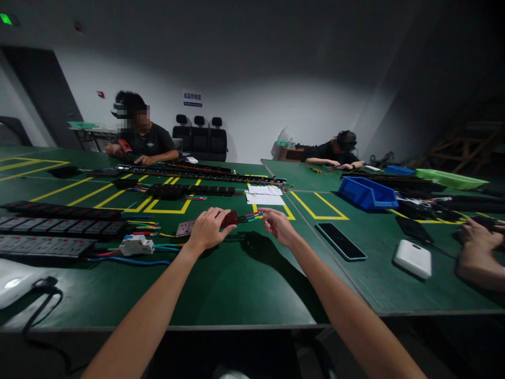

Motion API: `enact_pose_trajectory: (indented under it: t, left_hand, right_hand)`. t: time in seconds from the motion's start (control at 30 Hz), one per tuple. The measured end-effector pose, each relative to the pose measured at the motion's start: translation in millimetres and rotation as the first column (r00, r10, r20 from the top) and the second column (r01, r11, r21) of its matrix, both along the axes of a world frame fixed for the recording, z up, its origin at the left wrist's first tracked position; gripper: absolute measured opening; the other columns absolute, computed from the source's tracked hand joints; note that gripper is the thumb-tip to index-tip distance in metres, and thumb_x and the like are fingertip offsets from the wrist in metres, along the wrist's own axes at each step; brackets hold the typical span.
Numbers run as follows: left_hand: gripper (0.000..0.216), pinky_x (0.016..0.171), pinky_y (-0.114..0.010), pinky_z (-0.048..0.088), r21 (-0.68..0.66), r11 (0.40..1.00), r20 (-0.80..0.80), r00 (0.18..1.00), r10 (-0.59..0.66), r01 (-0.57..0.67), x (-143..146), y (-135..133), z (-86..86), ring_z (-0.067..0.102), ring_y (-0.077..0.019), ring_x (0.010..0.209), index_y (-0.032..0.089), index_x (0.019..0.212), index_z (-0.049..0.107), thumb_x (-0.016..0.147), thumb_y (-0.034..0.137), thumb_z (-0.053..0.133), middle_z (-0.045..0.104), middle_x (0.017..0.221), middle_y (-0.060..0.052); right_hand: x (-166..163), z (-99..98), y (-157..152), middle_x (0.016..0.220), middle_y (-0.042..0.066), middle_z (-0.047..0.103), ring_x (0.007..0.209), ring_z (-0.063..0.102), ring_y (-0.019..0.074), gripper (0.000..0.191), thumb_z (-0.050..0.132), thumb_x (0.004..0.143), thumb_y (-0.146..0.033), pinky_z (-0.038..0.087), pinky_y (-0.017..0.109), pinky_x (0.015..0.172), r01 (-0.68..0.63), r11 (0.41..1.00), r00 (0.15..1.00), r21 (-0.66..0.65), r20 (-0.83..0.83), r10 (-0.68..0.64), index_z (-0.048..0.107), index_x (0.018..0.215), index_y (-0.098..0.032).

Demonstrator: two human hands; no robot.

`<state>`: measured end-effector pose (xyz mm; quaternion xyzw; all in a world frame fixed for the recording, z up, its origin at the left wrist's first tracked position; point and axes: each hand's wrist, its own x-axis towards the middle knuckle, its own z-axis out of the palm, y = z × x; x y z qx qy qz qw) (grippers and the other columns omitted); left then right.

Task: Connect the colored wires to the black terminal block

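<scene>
The colored wires [249,217] could be getting pulled loose if they are being tugged too hard by the right hand [279,226], where their tips are being pinched. The short strip [185,228] is being gripped under the left hand [208,229], over the tabletop [221,295], left of the right hand.

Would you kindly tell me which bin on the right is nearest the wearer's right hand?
The front blue bin; the rear blue bin and the green bin both lie farther back and farther from the right hand.
</scene>
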<state>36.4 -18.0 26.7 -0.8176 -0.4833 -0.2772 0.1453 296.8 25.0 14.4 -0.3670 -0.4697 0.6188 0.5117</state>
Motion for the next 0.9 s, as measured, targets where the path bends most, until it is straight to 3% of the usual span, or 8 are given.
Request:
enact_pose_trajectory:
  t: [0.17, 0.53, 0.67, 0.9]
  left_hand:
    - [0.056, 0.087, -0.042, 0.049, 0.018, 1.000, 0.002, 1.000, 0.019, -0.019, -0.8, 1.1, -1.5, 0.059, -0.0285, 0.106, 0.017, 0.130, 0.058, 0.095, 0.059, 0.048, 0.065, 0.115, -0.012]
    - [0.055, 0.087, -0.042, 0.049, 0.009, 1.000, -0.002, 1.000, 0.021, -0.021, -1.3, 0.2, -0.7, 0.060, -0.0285, 0.104, 0.017, 0.130, 0.059, 0.095, 0.058, 0.048, 0.065, 0.114, -0.013]
    - [0.054, 0.087, -0.043, 0.049, 0.011, 1.000, 0.007, 1.000, 0.020, -0.020, -0.9, -0.1, -0.3, 0.060, -0.0285, 0.105, 0.018, 0.130, 0.059, 0.095, 0.058, 0.048, 0.065, 0.115, -0.013]
    - [0.053, 0.086, -0.043, 0.049, 0.007, 1.000, 0.017, 1.000, 0.017, -0.018, -1.6, 0.1, -0.6, 0.059, -0.0286, 0.104, 0.019, 0.131, 0.058, 0.095, 0.057, 0.049, 0.065, 0.115, -0.013]
  right_hand:
    - [4.2, 1.0, -0.2, 0.063, -0.003, 0.058, 0.051, 0.049, 0.0062, 0.037, 0.077, 0.071, -0.023, 0.038, 0.016, 0.041, -0.041, 0.999, 0.999, -0.027, -0.016, 0.040, 0.074, 0.108, -0.018]
    - [6.7, -7.0, 3.6, 0.073, -0.001, 0.064, 0.057, 0.052, 0.0062, 0.038, 0.084, 0.071, -0.033, 0.040, 0.014, 0.043, -0.027, 0.999, 0.997, 0.028, 0.073, 0.025, 0.076, 0.106, -0.021]
    - [3.9, -6.0, 2.8, 0.075, -0.001, 0.066, 0.056, 0.054, 0.0067, 0.041, 0.085, 0.071, -0.030, 0.041, 0.015, 0.042, 0.032, 0.999, 0.998, -0.003, 0.053, -0.032, 0.074, 0.109, -0.022]
    - [3.5, -7.4, 5.1, 0.081, 0.002, 0.070, 0.057, 0.057, 0.0080, 0.029, 0.084, 0.072, -0.026, 0.043, 0.015, 0.041, 0.101, 0.995, 0.993, -0.023, 0.058, -0.100, 0.075, 0.099, -0.019]
